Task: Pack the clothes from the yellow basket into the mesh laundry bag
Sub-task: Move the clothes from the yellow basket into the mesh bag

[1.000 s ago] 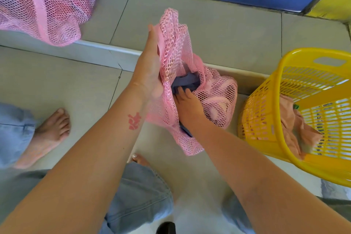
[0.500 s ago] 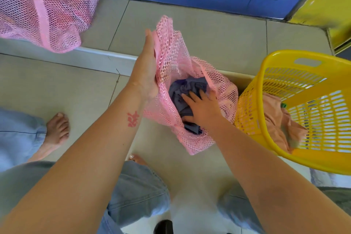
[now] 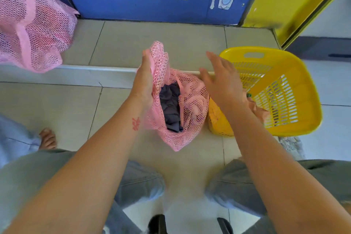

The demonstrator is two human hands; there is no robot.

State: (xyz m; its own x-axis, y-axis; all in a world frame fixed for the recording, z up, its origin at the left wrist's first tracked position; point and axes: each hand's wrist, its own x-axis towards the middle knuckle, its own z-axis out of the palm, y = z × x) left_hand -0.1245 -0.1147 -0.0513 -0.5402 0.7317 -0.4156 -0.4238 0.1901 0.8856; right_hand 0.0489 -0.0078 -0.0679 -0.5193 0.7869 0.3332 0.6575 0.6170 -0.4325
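Pinching the rim of the mesh laundry bag (image 3: pixel 182 104) with my left hand (image 3: pixel 144 81), fingers closed on the netting, I hold its mouth wide so the dark garment (image 3: pixel 171 106) sits inside; my right hand (image 3: pixel 222 83), fingers spread and empty, hovers toward three o'clock, where the yellow basket (image 3: pixel 296 89) holds a peach cloth (image 3: pixel 256 108) on the floor
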